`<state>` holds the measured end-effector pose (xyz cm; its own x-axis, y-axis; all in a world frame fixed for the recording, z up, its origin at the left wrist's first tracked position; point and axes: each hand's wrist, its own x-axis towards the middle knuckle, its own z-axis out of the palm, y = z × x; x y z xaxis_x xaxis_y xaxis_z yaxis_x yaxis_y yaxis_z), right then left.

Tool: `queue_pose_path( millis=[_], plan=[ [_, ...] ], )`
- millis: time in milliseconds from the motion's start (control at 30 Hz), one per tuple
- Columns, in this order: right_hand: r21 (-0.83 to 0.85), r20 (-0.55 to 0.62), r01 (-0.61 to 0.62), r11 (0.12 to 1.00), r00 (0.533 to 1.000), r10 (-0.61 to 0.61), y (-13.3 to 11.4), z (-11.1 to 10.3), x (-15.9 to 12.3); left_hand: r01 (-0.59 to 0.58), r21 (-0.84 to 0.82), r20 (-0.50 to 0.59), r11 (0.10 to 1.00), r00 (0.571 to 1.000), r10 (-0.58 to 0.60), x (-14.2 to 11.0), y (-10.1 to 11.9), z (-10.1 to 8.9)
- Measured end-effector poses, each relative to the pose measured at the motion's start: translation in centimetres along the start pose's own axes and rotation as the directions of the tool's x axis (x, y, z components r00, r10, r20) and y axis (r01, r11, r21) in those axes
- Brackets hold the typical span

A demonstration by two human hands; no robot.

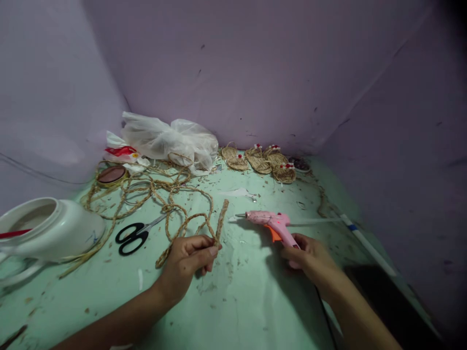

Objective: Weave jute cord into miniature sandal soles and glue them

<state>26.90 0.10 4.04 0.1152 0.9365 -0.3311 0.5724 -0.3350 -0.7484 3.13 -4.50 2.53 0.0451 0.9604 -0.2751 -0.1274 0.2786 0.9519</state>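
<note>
Between thumb and fingers, my left hand [193,257] pinches a braided natural-fibre rope [209,223]. A short, straight end piece [222,218] of the rope stands up from the grip, and the rest runs back in loose loops to the left. My right hand [310,253] is wrapped round the handle of a pink hot glue gun [272,219] with an orange trigger. The gun's metal nozzle points left at the rope end, a small gap apart from it. A clear glue stick [317,221] sticks out of the gun's back.
Black-handled scissors [133,238] lie left of my left hand. A white jug [73,228] lies on its side at far left. Along the back wall are a plastic bag [175,138], a tape roll [111,175] and several woven slipper shapes [259,160] with red beads. A dark flat object [386,301] lies at right.
</note>
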Motion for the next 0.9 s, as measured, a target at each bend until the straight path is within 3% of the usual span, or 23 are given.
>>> queue_pose_path(
  millis=[67,167,333,500,633,900],
  plan=[
    [0.208,0.081,0.030,0.978,0.996,-0.048,-0.1,0.1,-0.6,-0.004,-0.009,-0.005,1.000,1.000,0.004,0.0,0.0,0.1],
    [0.506,0.185,0.068,0.860,0.965,-0.185,-0.5,0.2,-1.8,-0.012,-0.023,-0.031,1.000,0.999,0.011,0.1,0.2,0.2],
    [0.645,0.207,0.074,0.760,0.941,-0.267,-0.5,0.9,-3.1,0.003,-0.044,-0.066,0.999,0.998,-0.006,0.2,0.6,0.1],
    [0.598,0.086,0.214,0.773,0.941,-0.327,0.3,1.5,-3.3,0.001,-0.050,-0.088,0.999,0.996,-0.005,0.3,0.6,-0.2],
    [0.550,0.102,0.291,0.783,0.907,-0.409,1.3,1.2,-3.2,-0.016,-0.018,-0.083,1.000,0.996,0.015,0.4,0.5,-0.3],
    [0.205,0.008,0.307,0.929,0.949,-0.315,5.3,1.0,-3.5,-0.001,0.012,-0.063,1.000,0.998,0.002,0.4,0.3,-0.3]
  ],
)
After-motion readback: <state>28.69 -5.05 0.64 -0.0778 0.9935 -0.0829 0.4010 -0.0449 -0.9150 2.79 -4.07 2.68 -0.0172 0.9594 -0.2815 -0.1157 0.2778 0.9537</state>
